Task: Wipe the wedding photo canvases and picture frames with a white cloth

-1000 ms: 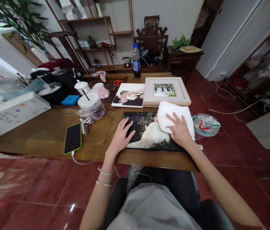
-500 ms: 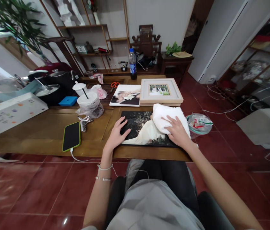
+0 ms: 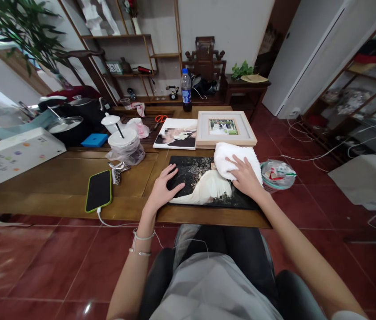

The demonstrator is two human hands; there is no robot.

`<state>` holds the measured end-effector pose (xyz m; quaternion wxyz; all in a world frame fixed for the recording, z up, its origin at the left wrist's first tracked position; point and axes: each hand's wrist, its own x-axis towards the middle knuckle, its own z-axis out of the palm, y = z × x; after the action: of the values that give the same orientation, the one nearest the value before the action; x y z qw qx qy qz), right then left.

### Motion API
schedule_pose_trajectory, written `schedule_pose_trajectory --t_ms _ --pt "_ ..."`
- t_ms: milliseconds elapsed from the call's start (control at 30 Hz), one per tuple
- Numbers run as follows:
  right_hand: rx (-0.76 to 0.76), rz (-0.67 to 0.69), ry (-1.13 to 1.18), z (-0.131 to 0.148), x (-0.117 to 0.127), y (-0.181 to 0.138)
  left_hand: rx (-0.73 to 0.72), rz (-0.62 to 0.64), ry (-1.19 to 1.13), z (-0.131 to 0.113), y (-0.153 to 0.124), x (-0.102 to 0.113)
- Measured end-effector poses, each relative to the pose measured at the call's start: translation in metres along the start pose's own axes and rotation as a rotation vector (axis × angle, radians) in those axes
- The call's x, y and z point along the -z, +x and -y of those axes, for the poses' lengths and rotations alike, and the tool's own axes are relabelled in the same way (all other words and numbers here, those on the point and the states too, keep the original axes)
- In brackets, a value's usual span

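A dark photo panel, showing a figure in a long white dress, lies flat at the table's front edge. My left hand rests on its left end, fingers spread and nothing held. My right hand lies with spread fingers on a folded white towel, pressing it over the panel's upper right part. The towel hides that corner and overhangs the panel's far edge. Behind the panel are a white-edged photo print and a pale wooden picture frame with a small photo inside.
To the left lie a phone on a charging cable and a lidded cup in a plastic bag. Orange scissors and a dark drink bottle stand farther back. A lined waste bin is beyond the table's right end.
My right hand and the towel have shifted slightly away from me across the panel, baring more of its lower right. My left hand stays in place on the left end.
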<state>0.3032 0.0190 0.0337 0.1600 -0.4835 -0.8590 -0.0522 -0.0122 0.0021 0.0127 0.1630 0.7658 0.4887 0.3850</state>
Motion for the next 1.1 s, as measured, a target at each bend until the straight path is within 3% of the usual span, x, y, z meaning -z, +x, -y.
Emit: schedule_pose_trajectory --t_ms 600,700,933,1000,1100 --pt "0.047 -0.007 0.011 -0.002 0.003 -0.002 0.018 0.064 -0.022 0.011 -0.001 -0.004" --pt "0.138 0.045 0.035 0.014 0.014 -0.013 0.019 0.058 -0.009 0.012 -0.002 -0.005" --pt "0.364 0.160 0.182 0.084 0.042 -0.070 0.023 0.070 0.003 0.010 -0.001 -0.005" --pt "0.378 0.168 0.216 0.085 0.043 -0.074 0.022 0.078 0.009 0.009 -0.001 -0.005" --pt "0.321 0.157 0.222 0.065 0.037 -0.061 0.019 0.093 0.010 0.010 -0.001 -0.004"
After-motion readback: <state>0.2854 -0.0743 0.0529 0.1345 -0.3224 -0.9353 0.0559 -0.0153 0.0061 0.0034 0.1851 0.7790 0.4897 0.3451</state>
